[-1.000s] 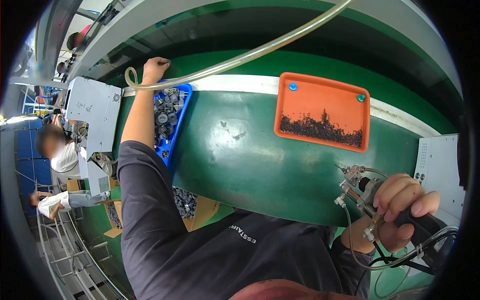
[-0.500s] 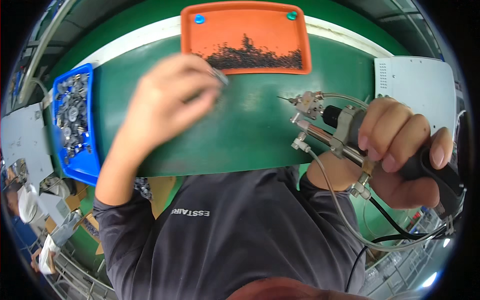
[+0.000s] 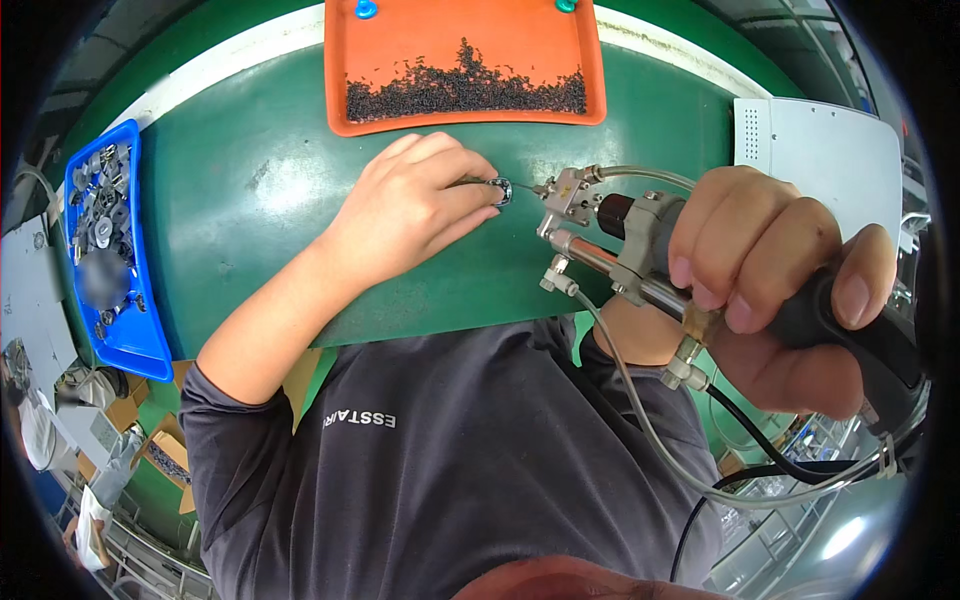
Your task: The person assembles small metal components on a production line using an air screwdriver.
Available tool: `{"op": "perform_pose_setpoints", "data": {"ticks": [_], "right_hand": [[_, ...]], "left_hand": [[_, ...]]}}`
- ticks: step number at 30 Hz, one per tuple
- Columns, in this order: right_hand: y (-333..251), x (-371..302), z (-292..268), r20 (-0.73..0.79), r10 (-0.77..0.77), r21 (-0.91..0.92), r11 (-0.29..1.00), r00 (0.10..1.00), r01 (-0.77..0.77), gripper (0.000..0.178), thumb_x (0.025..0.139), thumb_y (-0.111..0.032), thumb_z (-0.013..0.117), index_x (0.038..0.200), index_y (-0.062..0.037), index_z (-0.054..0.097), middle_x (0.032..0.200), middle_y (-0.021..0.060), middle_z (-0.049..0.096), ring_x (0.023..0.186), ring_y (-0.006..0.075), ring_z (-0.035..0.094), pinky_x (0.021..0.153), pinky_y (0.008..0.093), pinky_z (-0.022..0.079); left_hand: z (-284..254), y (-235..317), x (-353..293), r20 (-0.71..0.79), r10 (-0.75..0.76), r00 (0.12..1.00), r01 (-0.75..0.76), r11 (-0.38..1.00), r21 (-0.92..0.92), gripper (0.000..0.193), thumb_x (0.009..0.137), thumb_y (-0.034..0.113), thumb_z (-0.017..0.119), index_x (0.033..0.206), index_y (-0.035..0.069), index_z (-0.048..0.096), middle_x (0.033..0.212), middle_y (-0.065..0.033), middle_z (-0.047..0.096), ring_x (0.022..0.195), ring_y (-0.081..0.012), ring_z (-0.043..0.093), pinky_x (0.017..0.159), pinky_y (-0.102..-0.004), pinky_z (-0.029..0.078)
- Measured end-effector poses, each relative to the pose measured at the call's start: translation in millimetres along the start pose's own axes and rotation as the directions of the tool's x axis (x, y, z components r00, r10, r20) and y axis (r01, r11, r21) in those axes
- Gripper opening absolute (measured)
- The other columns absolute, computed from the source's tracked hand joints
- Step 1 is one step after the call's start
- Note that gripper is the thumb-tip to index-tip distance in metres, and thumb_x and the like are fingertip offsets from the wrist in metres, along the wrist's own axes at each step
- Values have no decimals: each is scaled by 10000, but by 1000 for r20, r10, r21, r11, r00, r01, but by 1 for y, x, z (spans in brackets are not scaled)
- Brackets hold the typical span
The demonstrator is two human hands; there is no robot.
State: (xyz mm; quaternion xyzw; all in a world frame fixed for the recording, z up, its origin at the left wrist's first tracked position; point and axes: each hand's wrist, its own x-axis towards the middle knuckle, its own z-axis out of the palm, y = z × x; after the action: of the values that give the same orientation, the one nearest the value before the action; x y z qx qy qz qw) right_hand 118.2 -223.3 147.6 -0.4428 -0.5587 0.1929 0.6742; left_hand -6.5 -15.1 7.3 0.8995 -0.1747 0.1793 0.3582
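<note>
Above the green tabletop [image 3: 270,250], my left hand [image 3: 410,205] pinches a small round part [image 3: 503,191], dark-faced with a shiny rim, between thumb and fingers. My right hand [image 3: 775,250] is wrapped round the black handle of a dispensing gun [image 3: 640,245] with a metal valve head and hoses. The gun's thin needle [image 3: 527,187] points left and reaches the face of the round part; whether it touches cannot be made out. Beyond my left hand lies an orange tray [image 3: 470,126] with many tiny black pieces [image 3: 465,92] heaped along its near side.
A blue bin [image 3: 152,300] of grey and metallic round parts [image 3: 103,205] stands at the left. Blue [image 3: 366,9] and green [image 3: 567,6] knobs sit in the tray's far corners. A white casing [image 3: 830,150] is at the right. A clear hose [image 3: 640,410] loops below the gun.
My left hand has moved right and nearer, from beside the orange tray to the needle tip, bringing the round part with it. The gun stays in my right hand. The whole view has shifted slightly.
</note>
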Motion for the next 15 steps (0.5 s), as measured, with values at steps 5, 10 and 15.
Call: {"op": "perform_pose_setpoints", "data": {"ticks": [5, 10, 15], "right_hand": [[5, 12, 6, 20, 26, 19, 999, 999, -26, 451, 1003, -522, 633, 1237, -159, 501, 806, 20, 577, 655, 155, 564, 593, 311, 477], [11, 13, 10, -25, 14, 20, 1000, 1000, -14, 415, 999, -505, 648, 1170, -157, 500, 777, 15, 570, 634, 150, 560, 575, 306, 476], [17, 10, 18, -59, -30, 52, 998, 998, 33, 367, 997, -460, 670, 1074, -156, 479, 722, 0, 550, 587, 139, 546, 537, 289, 473]], "left_hand": [[-2, -4, -1, -17, 8, 1000, -8, 1000, -5, 182, 779, 137, 826, 934, 65, 764, 1032, -32, 716, 913, -242, 665, 782, -369, 514], [-7, -7, -1, -6, 6, 1000, -6, 1000, -2, 178, 790, 142, 817, 936, 57, 762, 1032, -27, 719, 919, -237, 660, 782, -369, 513], [-1, 4, -7, -11, -8, 1000, 8, 1000, 15, 150, 793, 140, 812, 906, 61, 753, 1016, -30, 713, 923, -238, 667, 786, -372, 524]]}}
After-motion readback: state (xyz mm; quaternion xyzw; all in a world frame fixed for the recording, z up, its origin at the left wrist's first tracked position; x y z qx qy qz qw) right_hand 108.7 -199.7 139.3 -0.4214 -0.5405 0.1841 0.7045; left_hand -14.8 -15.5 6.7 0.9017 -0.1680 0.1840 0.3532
